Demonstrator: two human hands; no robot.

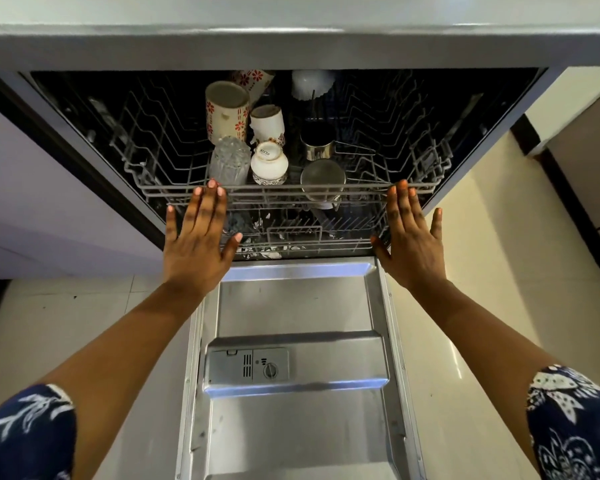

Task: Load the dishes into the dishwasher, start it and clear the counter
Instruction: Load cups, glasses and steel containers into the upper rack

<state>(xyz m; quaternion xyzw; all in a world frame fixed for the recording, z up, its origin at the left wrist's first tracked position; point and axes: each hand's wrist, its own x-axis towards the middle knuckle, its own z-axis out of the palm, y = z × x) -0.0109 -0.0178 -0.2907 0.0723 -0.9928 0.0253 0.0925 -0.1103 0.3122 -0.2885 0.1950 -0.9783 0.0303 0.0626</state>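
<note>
Clerk: Dishwasher (465, 109) status?

Inspector: Door (291, 306) lowered flat, steel inner face up, detergent dispenser (246, 368) in its middle. Upper rack (368, 185) sits inside the tub beneath the counter edge (291, 46). Lower rack (293, 233) shows below it; its contents are too dark to identify.

Clerk: Load on the upper rack?

Inspector: Floral mug (226, 112) tilted at centre left, a second floral piece (253, 79) behind it. Small white cup (266, 124) just beside the mug. Front row, left to right: clear glass tumbler (229, 161), white cup (269, 164) base up with a printed mark, steel cup (323, 178) base up. Another steel cup (317, 147) stands behind that one. White fluted item (312, 83) at the back, partly hidden.

Clerk: Hands?

Inspector: Left hand (196, 244) is flat, back up, fingers straight and spread, fingertips at the rack's front rail in front of the tumbler. Right hand (413, 240) is likewise flat and spread, fingertips at the rail's right end. Neither grasps anything. Whether the fingertips press the wire or merely meet it, I cannot tell.

Clerk: Surroundings?

Inspector: Cream tiled floor (499, 271) on both sides of the door; blue patterned sleeves (565, 410) at the lower corners.
</note>
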